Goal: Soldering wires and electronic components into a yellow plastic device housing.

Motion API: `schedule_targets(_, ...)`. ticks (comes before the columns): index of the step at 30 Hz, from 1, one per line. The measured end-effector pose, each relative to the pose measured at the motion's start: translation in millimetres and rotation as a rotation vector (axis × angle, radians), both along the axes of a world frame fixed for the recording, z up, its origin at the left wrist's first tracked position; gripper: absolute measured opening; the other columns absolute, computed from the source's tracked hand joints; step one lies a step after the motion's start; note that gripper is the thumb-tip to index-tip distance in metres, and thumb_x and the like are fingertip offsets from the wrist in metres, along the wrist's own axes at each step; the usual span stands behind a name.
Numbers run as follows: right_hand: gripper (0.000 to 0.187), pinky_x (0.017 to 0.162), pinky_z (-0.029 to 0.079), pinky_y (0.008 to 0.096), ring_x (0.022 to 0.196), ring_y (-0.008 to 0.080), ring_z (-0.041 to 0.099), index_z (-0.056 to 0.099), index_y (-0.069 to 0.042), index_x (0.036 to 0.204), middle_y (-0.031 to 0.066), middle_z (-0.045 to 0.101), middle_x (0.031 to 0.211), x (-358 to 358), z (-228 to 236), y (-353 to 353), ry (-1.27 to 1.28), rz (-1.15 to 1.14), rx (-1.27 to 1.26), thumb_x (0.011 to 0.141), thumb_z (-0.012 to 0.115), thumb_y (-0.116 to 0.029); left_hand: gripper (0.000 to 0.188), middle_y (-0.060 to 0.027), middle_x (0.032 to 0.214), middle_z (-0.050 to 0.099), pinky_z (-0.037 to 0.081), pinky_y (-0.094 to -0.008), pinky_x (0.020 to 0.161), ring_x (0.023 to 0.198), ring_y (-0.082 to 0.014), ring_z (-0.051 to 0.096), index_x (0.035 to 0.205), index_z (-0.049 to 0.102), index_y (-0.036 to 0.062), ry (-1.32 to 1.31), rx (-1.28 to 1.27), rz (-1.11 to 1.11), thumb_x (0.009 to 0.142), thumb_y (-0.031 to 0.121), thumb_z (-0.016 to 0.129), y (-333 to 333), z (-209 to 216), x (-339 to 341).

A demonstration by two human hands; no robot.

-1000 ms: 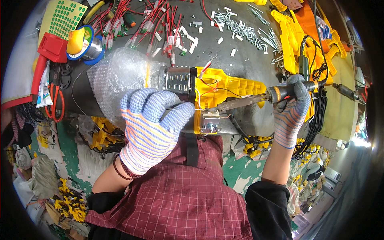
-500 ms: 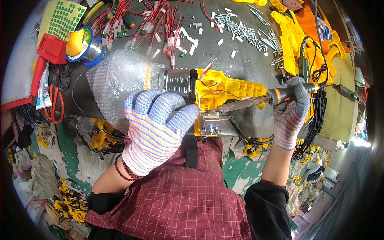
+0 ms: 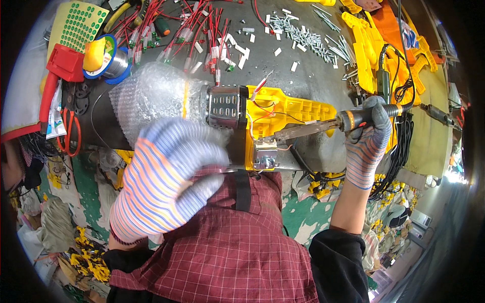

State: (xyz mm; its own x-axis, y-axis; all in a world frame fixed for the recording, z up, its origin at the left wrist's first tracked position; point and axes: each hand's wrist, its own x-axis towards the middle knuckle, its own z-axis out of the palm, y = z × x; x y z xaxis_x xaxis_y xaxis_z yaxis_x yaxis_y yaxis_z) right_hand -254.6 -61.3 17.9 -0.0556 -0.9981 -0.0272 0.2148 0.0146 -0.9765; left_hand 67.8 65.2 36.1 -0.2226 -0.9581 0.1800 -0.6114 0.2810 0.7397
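Well, from my distant seat the left hand (image 3: 169, 177), in a striped glove, is raised toward the camera and blurred; it hides part of the bubble wrap (image 3: 151, 96) and the lower edge of the metal cylinder (image 3: 225, 106); whether its fingers grip anything I cannot tell. At three o'clock the right hand (image 3: 369, 139) is closed round the soldering iron (image 3: 323, 126), whose tip meets the small metal bracket (image 3: 265, 151) on the yellow housing (image 3: 285, 108), which lies at the bench's near edge; the joint itself is too small to read. Red wires (image 3: 202, 30) and screws (image 3: 303, 33) scatter at twelve o'clock.
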Motion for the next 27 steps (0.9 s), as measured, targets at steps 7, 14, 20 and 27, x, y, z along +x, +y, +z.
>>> schedule_targets(7, 0.028, 0.072, 0.057, 0.0319, 0.076, 0.0162, 0.062, 0.058, -0.008, 0.104, 0.0022, 0.058, 0.089, 3.7, -1.5, 3.5, -0.016, 0.007, 0.042, 0.085, 0.07, -0.025, 0.032, -0.0089, 0.108, 0.064, 0.049, -0.0329, 0.091, 0.102, -0.0196, 0.062, 0.115, 0.06, 0.0014, 0.326, -0.04, 0.258, 0.086, 0.011, 0.069, -47.8, -26.2, -30.2)
schedule_targets(14, 0.024, 0.071, 0.056, 0.0312, 0.075, 0.0158, 0.062, 0.058, -0.01, 0.1, 0.0018, 0.058, 0.086, 4.8, -1.8, 5.9, 0.01, -0.018, 0.027, 0.087, 0.067, -0.027, 0.016, -0.0068, 0.095, 0.065, 0.05, -0.0319, 0.091, 0.092, -0.0175, 0.065, 0.102, 0.062, 0.0016, 0.526, 0.093, 0.1, 0.086, 0.003, 0.066, -66.0, -45.0, -29.2)
schedule_targets(20, 0.027, 0.073, 0.057, 0.0325, 0.076, 0.0175, 0.063, 0.059, -0.008, 0.104, 0.0029, 0.06, 0.089, 3.0, -2.4, 3.8, -0.045, -0.014, 0.031, 0.085, 0.069, -0.024, 0.015, -0.0057, 0.09, 0.062, 0.037, -0.0473, 0.1, 0.092, -0.0304, 0.059, 0.089, 0.064, 0.0111, 0.026, -0.185, -0.334, 0.075, 0.014, 0.068, -87.9, -33.6, -8.4)
schedule_targets(27, 0.028, 0.064, 0.051, 0.027, 0.075, 0.0127, 0.06, 0.06, -0.009, 0.105, 0.0008, 0.061, 0.09, 3.8, 2.3, 9.9, -0.025, -0.048, 0.024, 0.083, 0.07, -0.023, 0.016, -0.0064, 0.089, 0.059, 0.042, -0.0451, 0.089, 0.093, -0.0306, 0.057, 0.089, 0.062, 0.0113, -0.062, -0.24, -0.431, 0.074, 0.016, 0.067, -88.8, -38.4, -12.8)
